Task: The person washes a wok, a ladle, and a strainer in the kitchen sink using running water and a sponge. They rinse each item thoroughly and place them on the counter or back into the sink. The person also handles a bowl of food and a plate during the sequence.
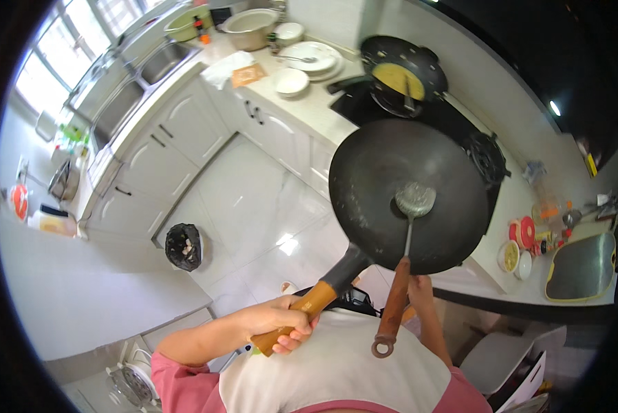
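My left hand (288, 326) is closed around the wooden handle of a large dark wok (381, 160), which is lifted near the stove's front edge. In the wok lies a metal ladle (415, 199); its brown wooden handle reaches over the rim towards my body. My right hand (420, 289) is at the near rim of the wok, partly hidden beneath it, and I cannot tell how its fingers are set. A few pale specks dot the wok's inside. Behind it on the stove, another dark pan (433, 67) holds yellow food (398, 80) and a utensil.
Plates (311, 57), a white bowl (291, 81) and a large pot (249, 28) stand on the counter beyond. Small bowls (509, 256), jars and a cutting board (581, 268) are at the right. A lined trash bin (184, 247) stands on the floor, left.
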`<act>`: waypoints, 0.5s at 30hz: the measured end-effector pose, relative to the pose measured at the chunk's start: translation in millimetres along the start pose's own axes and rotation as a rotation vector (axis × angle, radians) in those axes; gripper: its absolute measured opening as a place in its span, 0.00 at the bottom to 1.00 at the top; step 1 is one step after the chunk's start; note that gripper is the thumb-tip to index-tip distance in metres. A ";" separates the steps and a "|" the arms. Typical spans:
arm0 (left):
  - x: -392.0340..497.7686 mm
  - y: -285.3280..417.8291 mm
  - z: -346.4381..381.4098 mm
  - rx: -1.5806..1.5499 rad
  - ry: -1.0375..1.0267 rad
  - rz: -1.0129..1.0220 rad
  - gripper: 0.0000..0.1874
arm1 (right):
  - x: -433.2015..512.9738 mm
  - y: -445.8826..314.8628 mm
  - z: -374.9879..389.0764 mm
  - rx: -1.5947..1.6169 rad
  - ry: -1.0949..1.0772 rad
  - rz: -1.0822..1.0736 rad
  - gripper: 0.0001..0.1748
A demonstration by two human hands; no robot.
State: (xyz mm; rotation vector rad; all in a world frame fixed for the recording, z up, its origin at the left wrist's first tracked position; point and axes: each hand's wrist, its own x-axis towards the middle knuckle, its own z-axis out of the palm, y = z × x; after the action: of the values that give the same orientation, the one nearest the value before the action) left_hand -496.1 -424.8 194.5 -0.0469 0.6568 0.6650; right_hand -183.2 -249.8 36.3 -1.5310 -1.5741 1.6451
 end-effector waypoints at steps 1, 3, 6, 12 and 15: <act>-19.1 -9.5 -13.6 -0.036 0.004 0.017 0.07 | -1.3 1.1 21.9 -0.004 -0.057 -0.122 0.10; -56.4 -28.8 -39.2 -0.089 0.048 0.075 0.07 | 2.7 1.5 65.6 0.030 -0.176 -0.172 0.09; -106.5 -45.0 -72.9 -0.144 0.137 0.161 0.07 | 16.2 -7.2 126.2 -0.042 -0.295 -0.065 0.08; -180.0 -47.3 -139.6 -0.349 0.331 0.484 0.08 | 50.2 -45.7 222.5 -0.136 -0.485 -0.104 0.08; -210.1 -19.2 -178.8 -0.406 0.372 0.663 0.08 | 81.7 -65.8 264.8 -0.196 -0.515 -0.142 0.09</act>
State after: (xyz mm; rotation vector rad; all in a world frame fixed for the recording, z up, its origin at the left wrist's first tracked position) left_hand -708.1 -600.8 170.3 -0.3465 0.8933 1.4477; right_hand -464.0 -279.4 -1.5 -1.0918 -2.1059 1.9512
